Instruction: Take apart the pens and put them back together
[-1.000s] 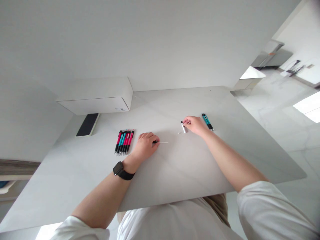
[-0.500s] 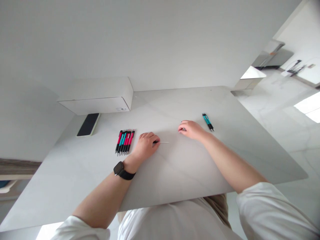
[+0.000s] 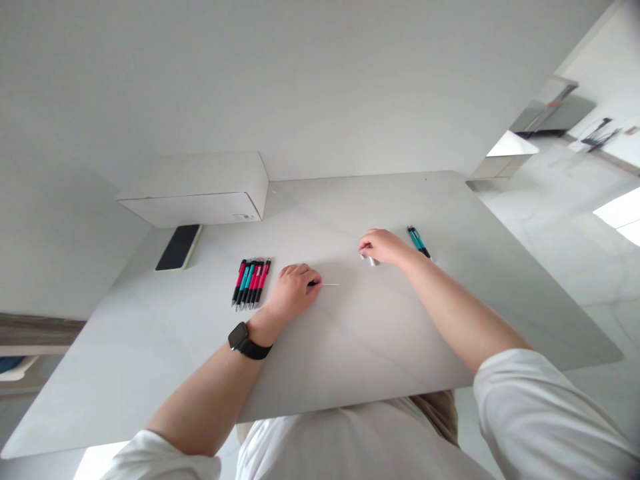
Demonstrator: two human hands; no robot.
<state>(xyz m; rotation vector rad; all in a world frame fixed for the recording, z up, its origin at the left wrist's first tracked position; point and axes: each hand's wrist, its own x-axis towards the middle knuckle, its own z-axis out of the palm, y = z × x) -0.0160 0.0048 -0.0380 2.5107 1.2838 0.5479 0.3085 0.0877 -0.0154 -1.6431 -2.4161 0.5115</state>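
Pinching a thin, white, apparently dark-ended rod (image 3: 331,285) near the pale, marbled worktop (image 3: 350,353) with left hand (image 3: 294,291). Probably light, stiff, prone to rolling; best held by the dark end (image 3: 312,284). With right hand (image 3: 382,246) bunched over a small, silvery-white cylinder (image 3: 372,261); cannot tell whether gripping it.

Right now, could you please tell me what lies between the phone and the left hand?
The head view shows red and teal pens between the phone and the left hand.

the left grip (image 3: 295,290) holds a black piece (image 3: 312,284), thin rod (image 3: 331,285) jutting rightward, near lined-up pens (image 3: 251,283).
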